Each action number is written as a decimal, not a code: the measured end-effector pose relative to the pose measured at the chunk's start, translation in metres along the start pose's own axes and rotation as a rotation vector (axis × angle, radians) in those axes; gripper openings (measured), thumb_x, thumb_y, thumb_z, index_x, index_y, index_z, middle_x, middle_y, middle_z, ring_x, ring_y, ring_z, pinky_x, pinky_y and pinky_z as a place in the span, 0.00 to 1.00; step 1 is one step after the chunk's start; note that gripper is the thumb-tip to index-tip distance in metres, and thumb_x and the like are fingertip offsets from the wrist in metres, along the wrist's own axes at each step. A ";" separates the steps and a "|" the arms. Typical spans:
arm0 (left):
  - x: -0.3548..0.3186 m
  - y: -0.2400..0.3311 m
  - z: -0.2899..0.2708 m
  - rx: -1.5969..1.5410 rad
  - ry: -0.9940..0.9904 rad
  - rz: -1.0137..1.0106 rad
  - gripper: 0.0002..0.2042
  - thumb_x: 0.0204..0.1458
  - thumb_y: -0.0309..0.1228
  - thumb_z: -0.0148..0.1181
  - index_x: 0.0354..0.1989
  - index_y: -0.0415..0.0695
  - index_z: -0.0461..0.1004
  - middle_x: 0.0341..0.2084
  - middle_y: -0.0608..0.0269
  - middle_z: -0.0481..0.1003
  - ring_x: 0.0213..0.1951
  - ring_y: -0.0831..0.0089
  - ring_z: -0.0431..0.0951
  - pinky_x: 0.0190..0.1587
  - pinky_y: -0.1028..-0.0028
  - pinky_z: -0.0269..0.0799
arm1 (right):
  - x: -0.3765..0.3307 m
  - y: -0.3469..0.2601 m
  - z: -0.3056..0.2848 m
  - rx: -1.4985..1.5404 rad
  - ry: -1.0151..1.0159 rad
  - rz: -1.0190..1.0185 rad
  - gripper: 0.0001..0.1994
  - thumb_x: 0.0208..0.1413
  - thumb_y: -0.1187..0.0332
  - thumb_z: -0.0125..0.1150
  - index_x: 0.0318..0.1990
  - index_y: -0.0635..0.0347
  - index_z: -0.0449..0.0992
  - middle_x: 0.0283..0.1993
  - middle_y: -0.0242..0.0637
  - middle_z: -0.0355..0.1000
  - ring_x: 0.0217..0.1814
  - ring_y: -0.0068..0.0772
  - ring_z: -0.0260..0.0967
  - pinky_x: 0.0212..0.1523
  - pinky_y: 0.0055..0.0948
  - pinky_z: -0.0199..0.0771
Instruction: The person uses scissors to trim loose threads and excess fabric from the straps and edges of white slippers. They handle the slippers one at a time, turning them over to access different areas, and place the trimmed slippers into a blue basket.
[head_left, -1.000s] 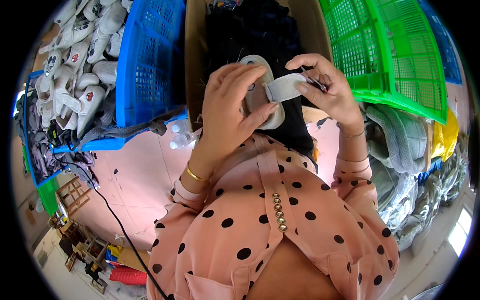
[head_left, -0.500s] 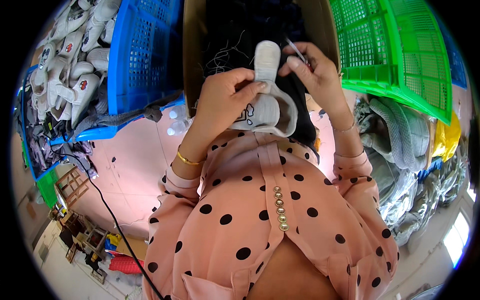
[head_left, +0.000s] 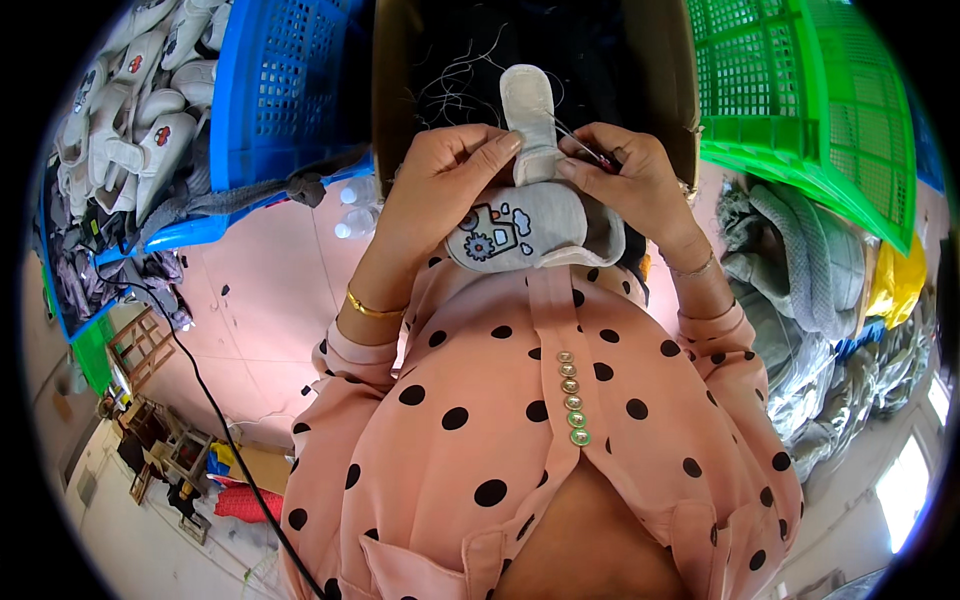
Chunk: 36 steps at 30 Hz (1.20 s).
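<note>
A light grey cloth child's shoe (head_left: 545, 225) with an embroidered tractor on its upper lies sideways before my body. Its long pale strap (head_left: 526, 100) points up, away from me. My left hand (head_left: 450, 180) pinches the strap's left edge between thumb and fingers. In my right hand (head_left: 635, 185) is a pair of small scissors (head_left: 590, 145) with thin metal blades and a dark red handle part. The blades point up-left, close to the strap's right edge. My right thumb and fingertips also touch the strap's base. The scissors' handles are mostly hidden in the palm.
Beyond the shoe stands a cardboard box (head_left: 660, 70) with dark contents and loose pale threads (head_left: 460, 80). A blue crate (head_left: 290, 90) and a pile of similar shoes (head_left: 130, 130) are at left. Green crates (head_left: 760, 90) and grey fabric (head_left: 800, 260) are at right.
The shoe has turned so its embroidered upper shows more. My right hand has come down and left onto the strap, bringing the scissors' blades beside it. My left hand still pinches the strap.
</note>
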<state>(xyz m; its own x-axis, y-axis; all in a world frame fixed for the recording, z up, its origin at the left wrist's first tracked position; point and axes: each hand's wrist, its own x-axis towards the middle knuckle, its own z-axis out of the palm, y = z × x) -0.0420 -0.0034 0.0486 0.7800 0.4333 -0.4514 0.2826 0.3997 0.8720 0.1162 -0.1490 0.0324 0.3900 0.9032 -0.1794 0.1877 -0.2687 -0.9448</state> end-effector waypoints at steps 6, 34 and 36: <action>0.003 -0.005 -0.006 0.100 -0.117 0.075 0.11 0.57 0.33 0.62 0.38 0.34 0.79 0.23 0.68 0.77 0.25 0.87 0.73 0.27 0.86 0.69 | -0.002 -0.005 -0.004 -0.062 -0.074 -0.033 0.12 0.54 0.68 0.67 0.40 0.68 0.76 0.26 0.34 0.72 0.28 0.16 0.64 0.30 0.19 0.70; -0.021 -0.023 0.005 -0.123 -0.004 -0.144 0.13 0.53 0.37 0.67 0.31 0.37 0.80 0.22 0.64 0.77 0.24 0.79 0.76 0.29 0.81 0.71 | -0.020 -0.011 -0.007 -1.060 -0.005 -0.702 0.19 0.50 0.48 0.63 0.23 0.51 0.66 0.16 0.26 0.58 0.19 0.25 0.64 0.22 0.24 0.63; -0.021 -0.023 0.005 -0.144 -0.006 -0.141 0.13 0.53 0.37 0.66 0.31 0.37 0.80 0.22 0.64 0.77 0.24 0.80 0.76 0.29 0.82 0.71 | -0.020 -0.007 -0.006 -1.008 -0.019 -0.677 0.19 0.50 0.49 0.64 0.23 0.52 0.66 0.16 0.27 0.58 0.18 0.27 0.64 0.21 0.25 0.63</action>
<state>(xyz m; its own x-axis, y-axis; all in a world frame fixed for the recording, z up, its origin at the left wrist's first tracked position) -0.0619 -0.0261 0.0395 0.7418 0.3601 -0.5657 0.3068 0.5678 0.7638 0.1125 -0.1668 0.0445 -0.0701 0.9643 0.2555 0.9687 0.1269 -0.2134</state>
